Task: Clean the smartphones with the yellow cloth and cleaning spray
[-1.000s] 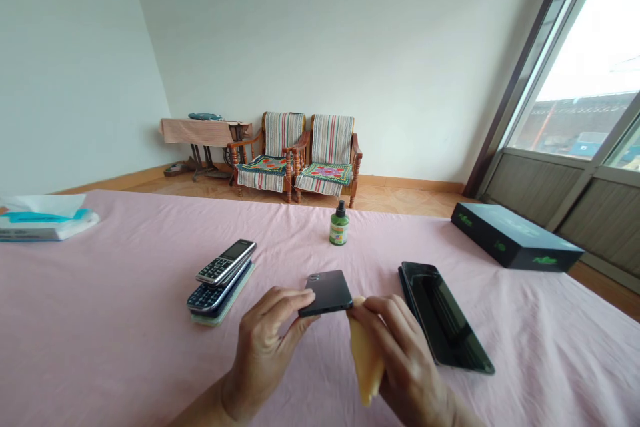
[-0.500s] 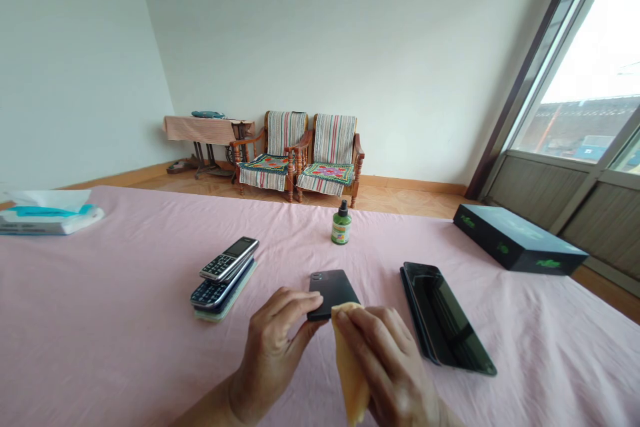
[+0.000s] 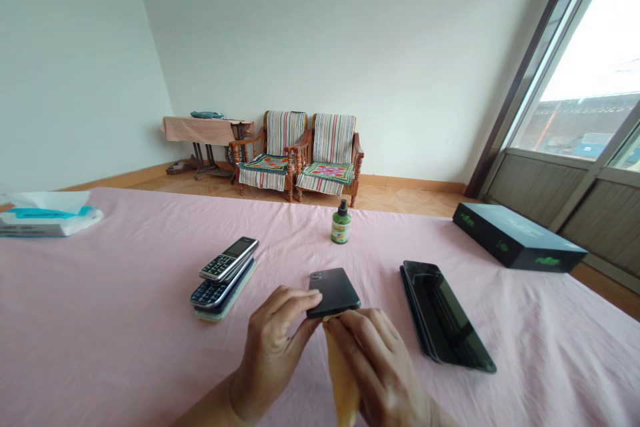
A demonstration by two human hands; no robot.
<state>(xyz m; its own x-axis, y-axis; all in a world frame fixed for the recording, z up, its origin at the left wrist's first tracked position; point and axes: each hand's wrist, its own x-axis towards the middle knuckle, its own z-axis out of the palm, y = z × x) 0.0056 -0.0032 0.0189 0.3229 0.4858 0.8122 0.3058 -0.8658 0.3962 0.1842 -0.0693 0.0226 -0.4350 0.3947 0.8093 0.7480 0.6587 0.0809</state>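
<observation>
A dark smartphone (image 3: 336,289), its camera side facing up, is pinched at its left near corner between the thumb and fingers of my left hand (image 3: 275,347). My right hand (image 3: 377,363) grips a yellow cloth (image 3: 341,373), which hangs down toward me. The top of the cloth is against the phone's near edge. Left of my hands lies a stack of keypad phones (image 3: 227,267) on a pale green item. On the right, a black tablet (image 3: 447,317) rests on another dark flat item. Beyond the phone stands a green spray bottle (image 3: 341,225) with a black top.
A pink cloth (image 3: 125,320) covers the surface. A tissue pack (image 3: 50,217) lies at the far left, and a black box (image 3: 517,237) at the far right. Behind are two wooden chairs (image 3: 330,147) and a covered table (image 3: 205,130) by the wall.
My right hand has moved slightly left and down with the cloth, from the phone's near right part to its near edge. More of the phone's back shows. My left hand keeps its hold.
</observation>
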